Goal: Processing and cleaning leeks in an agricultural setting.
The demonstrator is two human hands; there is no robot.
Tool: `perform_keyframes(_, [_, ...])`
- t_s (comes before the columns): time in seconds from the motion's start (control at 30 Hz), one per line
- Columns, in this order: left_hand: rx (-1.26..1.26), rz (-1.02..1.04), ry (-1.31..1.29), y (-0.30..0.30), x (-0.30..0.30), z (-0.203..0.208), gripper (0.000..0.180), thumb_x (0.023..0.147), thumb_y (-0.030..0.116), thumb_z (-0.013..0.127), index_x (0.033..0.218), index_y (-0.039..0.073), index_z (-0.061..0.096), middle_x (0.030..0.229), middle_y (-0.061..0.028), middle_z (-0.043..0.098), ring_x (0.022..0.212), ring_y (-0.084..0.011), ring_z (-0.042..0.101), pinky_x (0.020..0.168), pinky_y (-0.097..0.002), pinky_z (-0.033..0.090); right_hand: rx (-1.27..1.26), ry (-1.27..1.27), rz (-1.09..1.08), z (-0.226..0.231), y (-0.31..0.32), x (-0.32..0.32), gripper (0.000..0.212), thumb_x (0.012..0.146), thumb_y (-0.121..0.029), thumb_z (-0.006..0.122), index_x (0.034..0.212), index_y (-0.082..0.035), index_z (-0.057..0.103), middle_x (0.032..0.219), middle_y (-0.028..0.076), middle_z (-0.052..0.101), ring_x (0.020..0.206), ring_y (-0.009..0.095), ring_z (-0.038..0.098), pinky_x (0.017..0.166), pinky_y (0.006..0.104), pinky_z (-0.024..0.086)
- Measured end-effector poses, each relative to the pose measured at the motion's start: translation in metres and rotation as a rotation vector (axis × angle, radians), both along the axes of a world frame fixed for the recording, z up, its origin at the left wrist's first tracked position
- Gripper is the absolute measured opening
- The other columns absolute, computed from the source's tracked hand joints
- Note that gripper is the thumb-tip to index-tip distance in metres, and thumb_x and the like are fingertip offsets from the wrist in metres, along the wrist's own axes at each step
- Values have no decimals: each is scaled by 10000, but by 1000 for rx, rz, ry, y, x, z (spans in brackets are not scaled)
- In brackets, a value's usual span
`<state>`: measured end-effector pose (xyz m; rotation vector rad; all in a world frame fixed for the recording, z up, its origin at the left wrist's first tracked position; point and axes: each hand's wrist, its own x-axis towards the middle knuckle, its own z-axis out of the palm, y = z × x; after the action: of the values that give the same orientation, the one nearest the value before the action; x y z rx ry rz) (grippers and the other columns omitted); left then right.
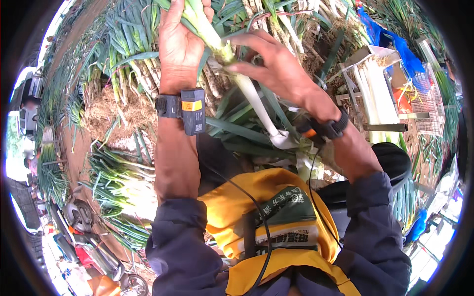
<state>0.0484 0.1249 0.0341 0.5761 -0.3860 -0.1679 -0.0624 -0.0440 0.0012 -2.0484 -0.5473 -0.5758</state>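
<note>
A long leek (254,101) slants across the upper middle, its green top up in my left hand (181,42) and its white root end pointing down and right. My left fingers are wrapped around the green part; their tips are partly cut off by the picture's top edge. My right hand (281,66) is beside the leek's middle, thumb and forefinger spread apart near the spot where the outer leaves are torn. Whether the thumb touches the stalk, I cannot tell. Loose green leaves (242,130) lie beneath the leek, over my lap.
Bundles of leeks with roots (116,106) are heaped beyond my hands. More leeks (118,177) lie at left. On the right, trimmed white leeks (375,91) sit in a metal-framed holder, beside a white basket (428,106) and blue plastic (395,44). A motorbike (98,246) stands lower left.
</note>
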Motion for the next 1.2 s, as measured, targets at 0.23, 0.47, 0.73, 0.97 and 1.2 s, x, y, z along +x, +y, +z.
perform_keyframes(0.23, [-86,-56,-14,8,5,7,178,1029,162,594,1159,42,619,982,-106,677,912,-252,684,737,-344,619,299,176,239,-3,-5,-16,133,924,-49,719,1041,-45,656,898,34,644,732,89,592,613,261,495])
perform_keyframes(0.47, [-17,108,-54,22,14,1,173,1000,157,646,1127,41,639,941,-86,684,888,-213,684,713,-318,604,839,252,-167,1,-82,-62,101,982,-179,668,1026,-95,702,827,4,681,650,71,589,553,219,453])
perform_keyframes(0.73, [112,90,66,5,-2,-1,260,962,93,662,1207,12,635,1052,-78,680,941,-214,659,814,-346,562,-144,156,-86,-33,-55,-42,238,915,-214,727,1090,-61,675,976,108,703,859,281,717,792,414,585])
perform_keyframes(0.97, [109,9,148,6,18,-10,406,910,-32,657,1294,58,564,1165,-175,655,1024,-267,636,949,-444,549,-43,178,-150,-22,5,1,283,859,-146,752,1124,-93,669,1094,121,684,980,315,682,856,412,559])
perform_keyframes(1.2, [95,218,76,-6,1,-11,304,959,72,653,1243,-24,600,1123,-115,658,1039,-255,641,920,-374,558,-47,-43,-234,-34,18,15,295,873,-155,772,1111,-25,656,1035,139,687,916,290,695,793,366,556])
